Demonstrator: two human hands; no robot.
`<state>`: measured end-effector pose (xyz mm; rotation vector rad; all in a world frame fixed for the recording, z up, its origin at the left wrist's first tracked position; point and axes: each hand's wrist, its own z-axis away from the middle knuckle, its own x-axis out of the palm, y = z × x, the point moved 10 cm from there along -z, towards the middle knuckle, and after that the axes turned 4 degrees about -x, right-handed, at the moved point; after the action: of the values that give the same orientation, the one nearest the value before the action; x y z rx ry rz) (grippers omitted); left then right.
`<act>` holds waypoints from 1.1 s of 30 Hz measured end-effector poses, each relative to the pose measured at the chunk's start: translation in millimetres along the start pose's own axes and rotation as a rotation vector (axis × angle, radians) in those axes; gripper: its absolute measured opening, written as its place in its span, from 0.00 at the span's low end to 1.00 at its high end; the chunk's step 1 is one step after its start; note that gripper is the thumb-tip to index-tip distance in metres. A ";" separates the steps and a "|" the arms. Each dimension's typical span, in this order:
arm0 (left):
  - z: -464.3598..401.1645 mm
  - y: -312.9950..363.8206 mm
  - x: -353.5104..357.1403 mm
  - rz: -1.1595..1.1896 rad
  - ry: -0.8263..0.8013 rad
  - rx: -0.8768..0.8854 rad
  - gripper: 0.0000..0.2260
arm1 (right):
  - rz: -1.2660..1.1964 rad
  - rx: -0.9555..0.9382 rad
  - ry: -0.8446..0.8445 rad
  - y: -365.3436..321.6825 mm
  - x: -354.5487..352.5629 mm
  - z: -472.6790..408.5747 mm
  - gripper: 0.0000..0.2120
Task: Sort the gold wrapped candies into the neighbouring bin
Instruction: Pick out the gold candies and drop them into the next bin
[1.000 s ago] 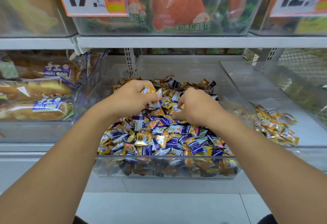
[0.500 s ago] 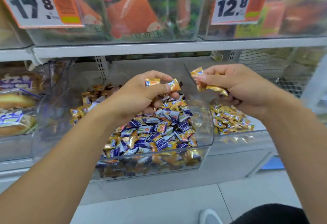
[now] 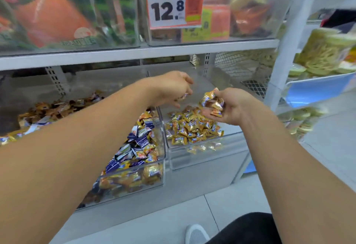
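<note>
Over the right bin, both hands hang above a heap of gold candies on its floor. The right hand, at about 3 o'clock from the heap's top, cups a small clutch of gold candies in curled fingers, palm turned left. The left hand, at 11 o'clock from the heap, has its fingers loosely curled downward with one candy at the fingertips; its grip on it I cannot tell through the blur. The left bin, at 9 o'clock, holds mixed blue and gold candies. A price tag reading 12.8 hangs at 12 o'clock.
</note>
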<state>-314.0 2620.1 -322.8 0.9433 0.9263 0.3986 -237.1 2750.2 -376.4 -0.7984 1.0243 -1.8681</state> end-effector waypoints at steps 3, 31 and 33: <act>-1.1 2.3 1.9 -0.153 -0.023 0.044 0.19 | 0.098 -0.041 0.001 -8.3 -4.9 -6.4 0.09; 159.3 -173.1 -115.4 -0.738 0.204 0.127 0.26 | 1.850 -0.654 -0.622 75.7 259.0 84.4 0.40; 154.8 -175.3 -124.8 -0.735 0.256 0.128 0.26 | 1.761 -0.739 -0.558 66.2 265.6 76.9 0.24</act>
<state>-273.5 2361.7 -365.9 0.6104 1.4674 -0.1754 -268.2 2467.8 -363.8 -0.3814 1.2808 0.2335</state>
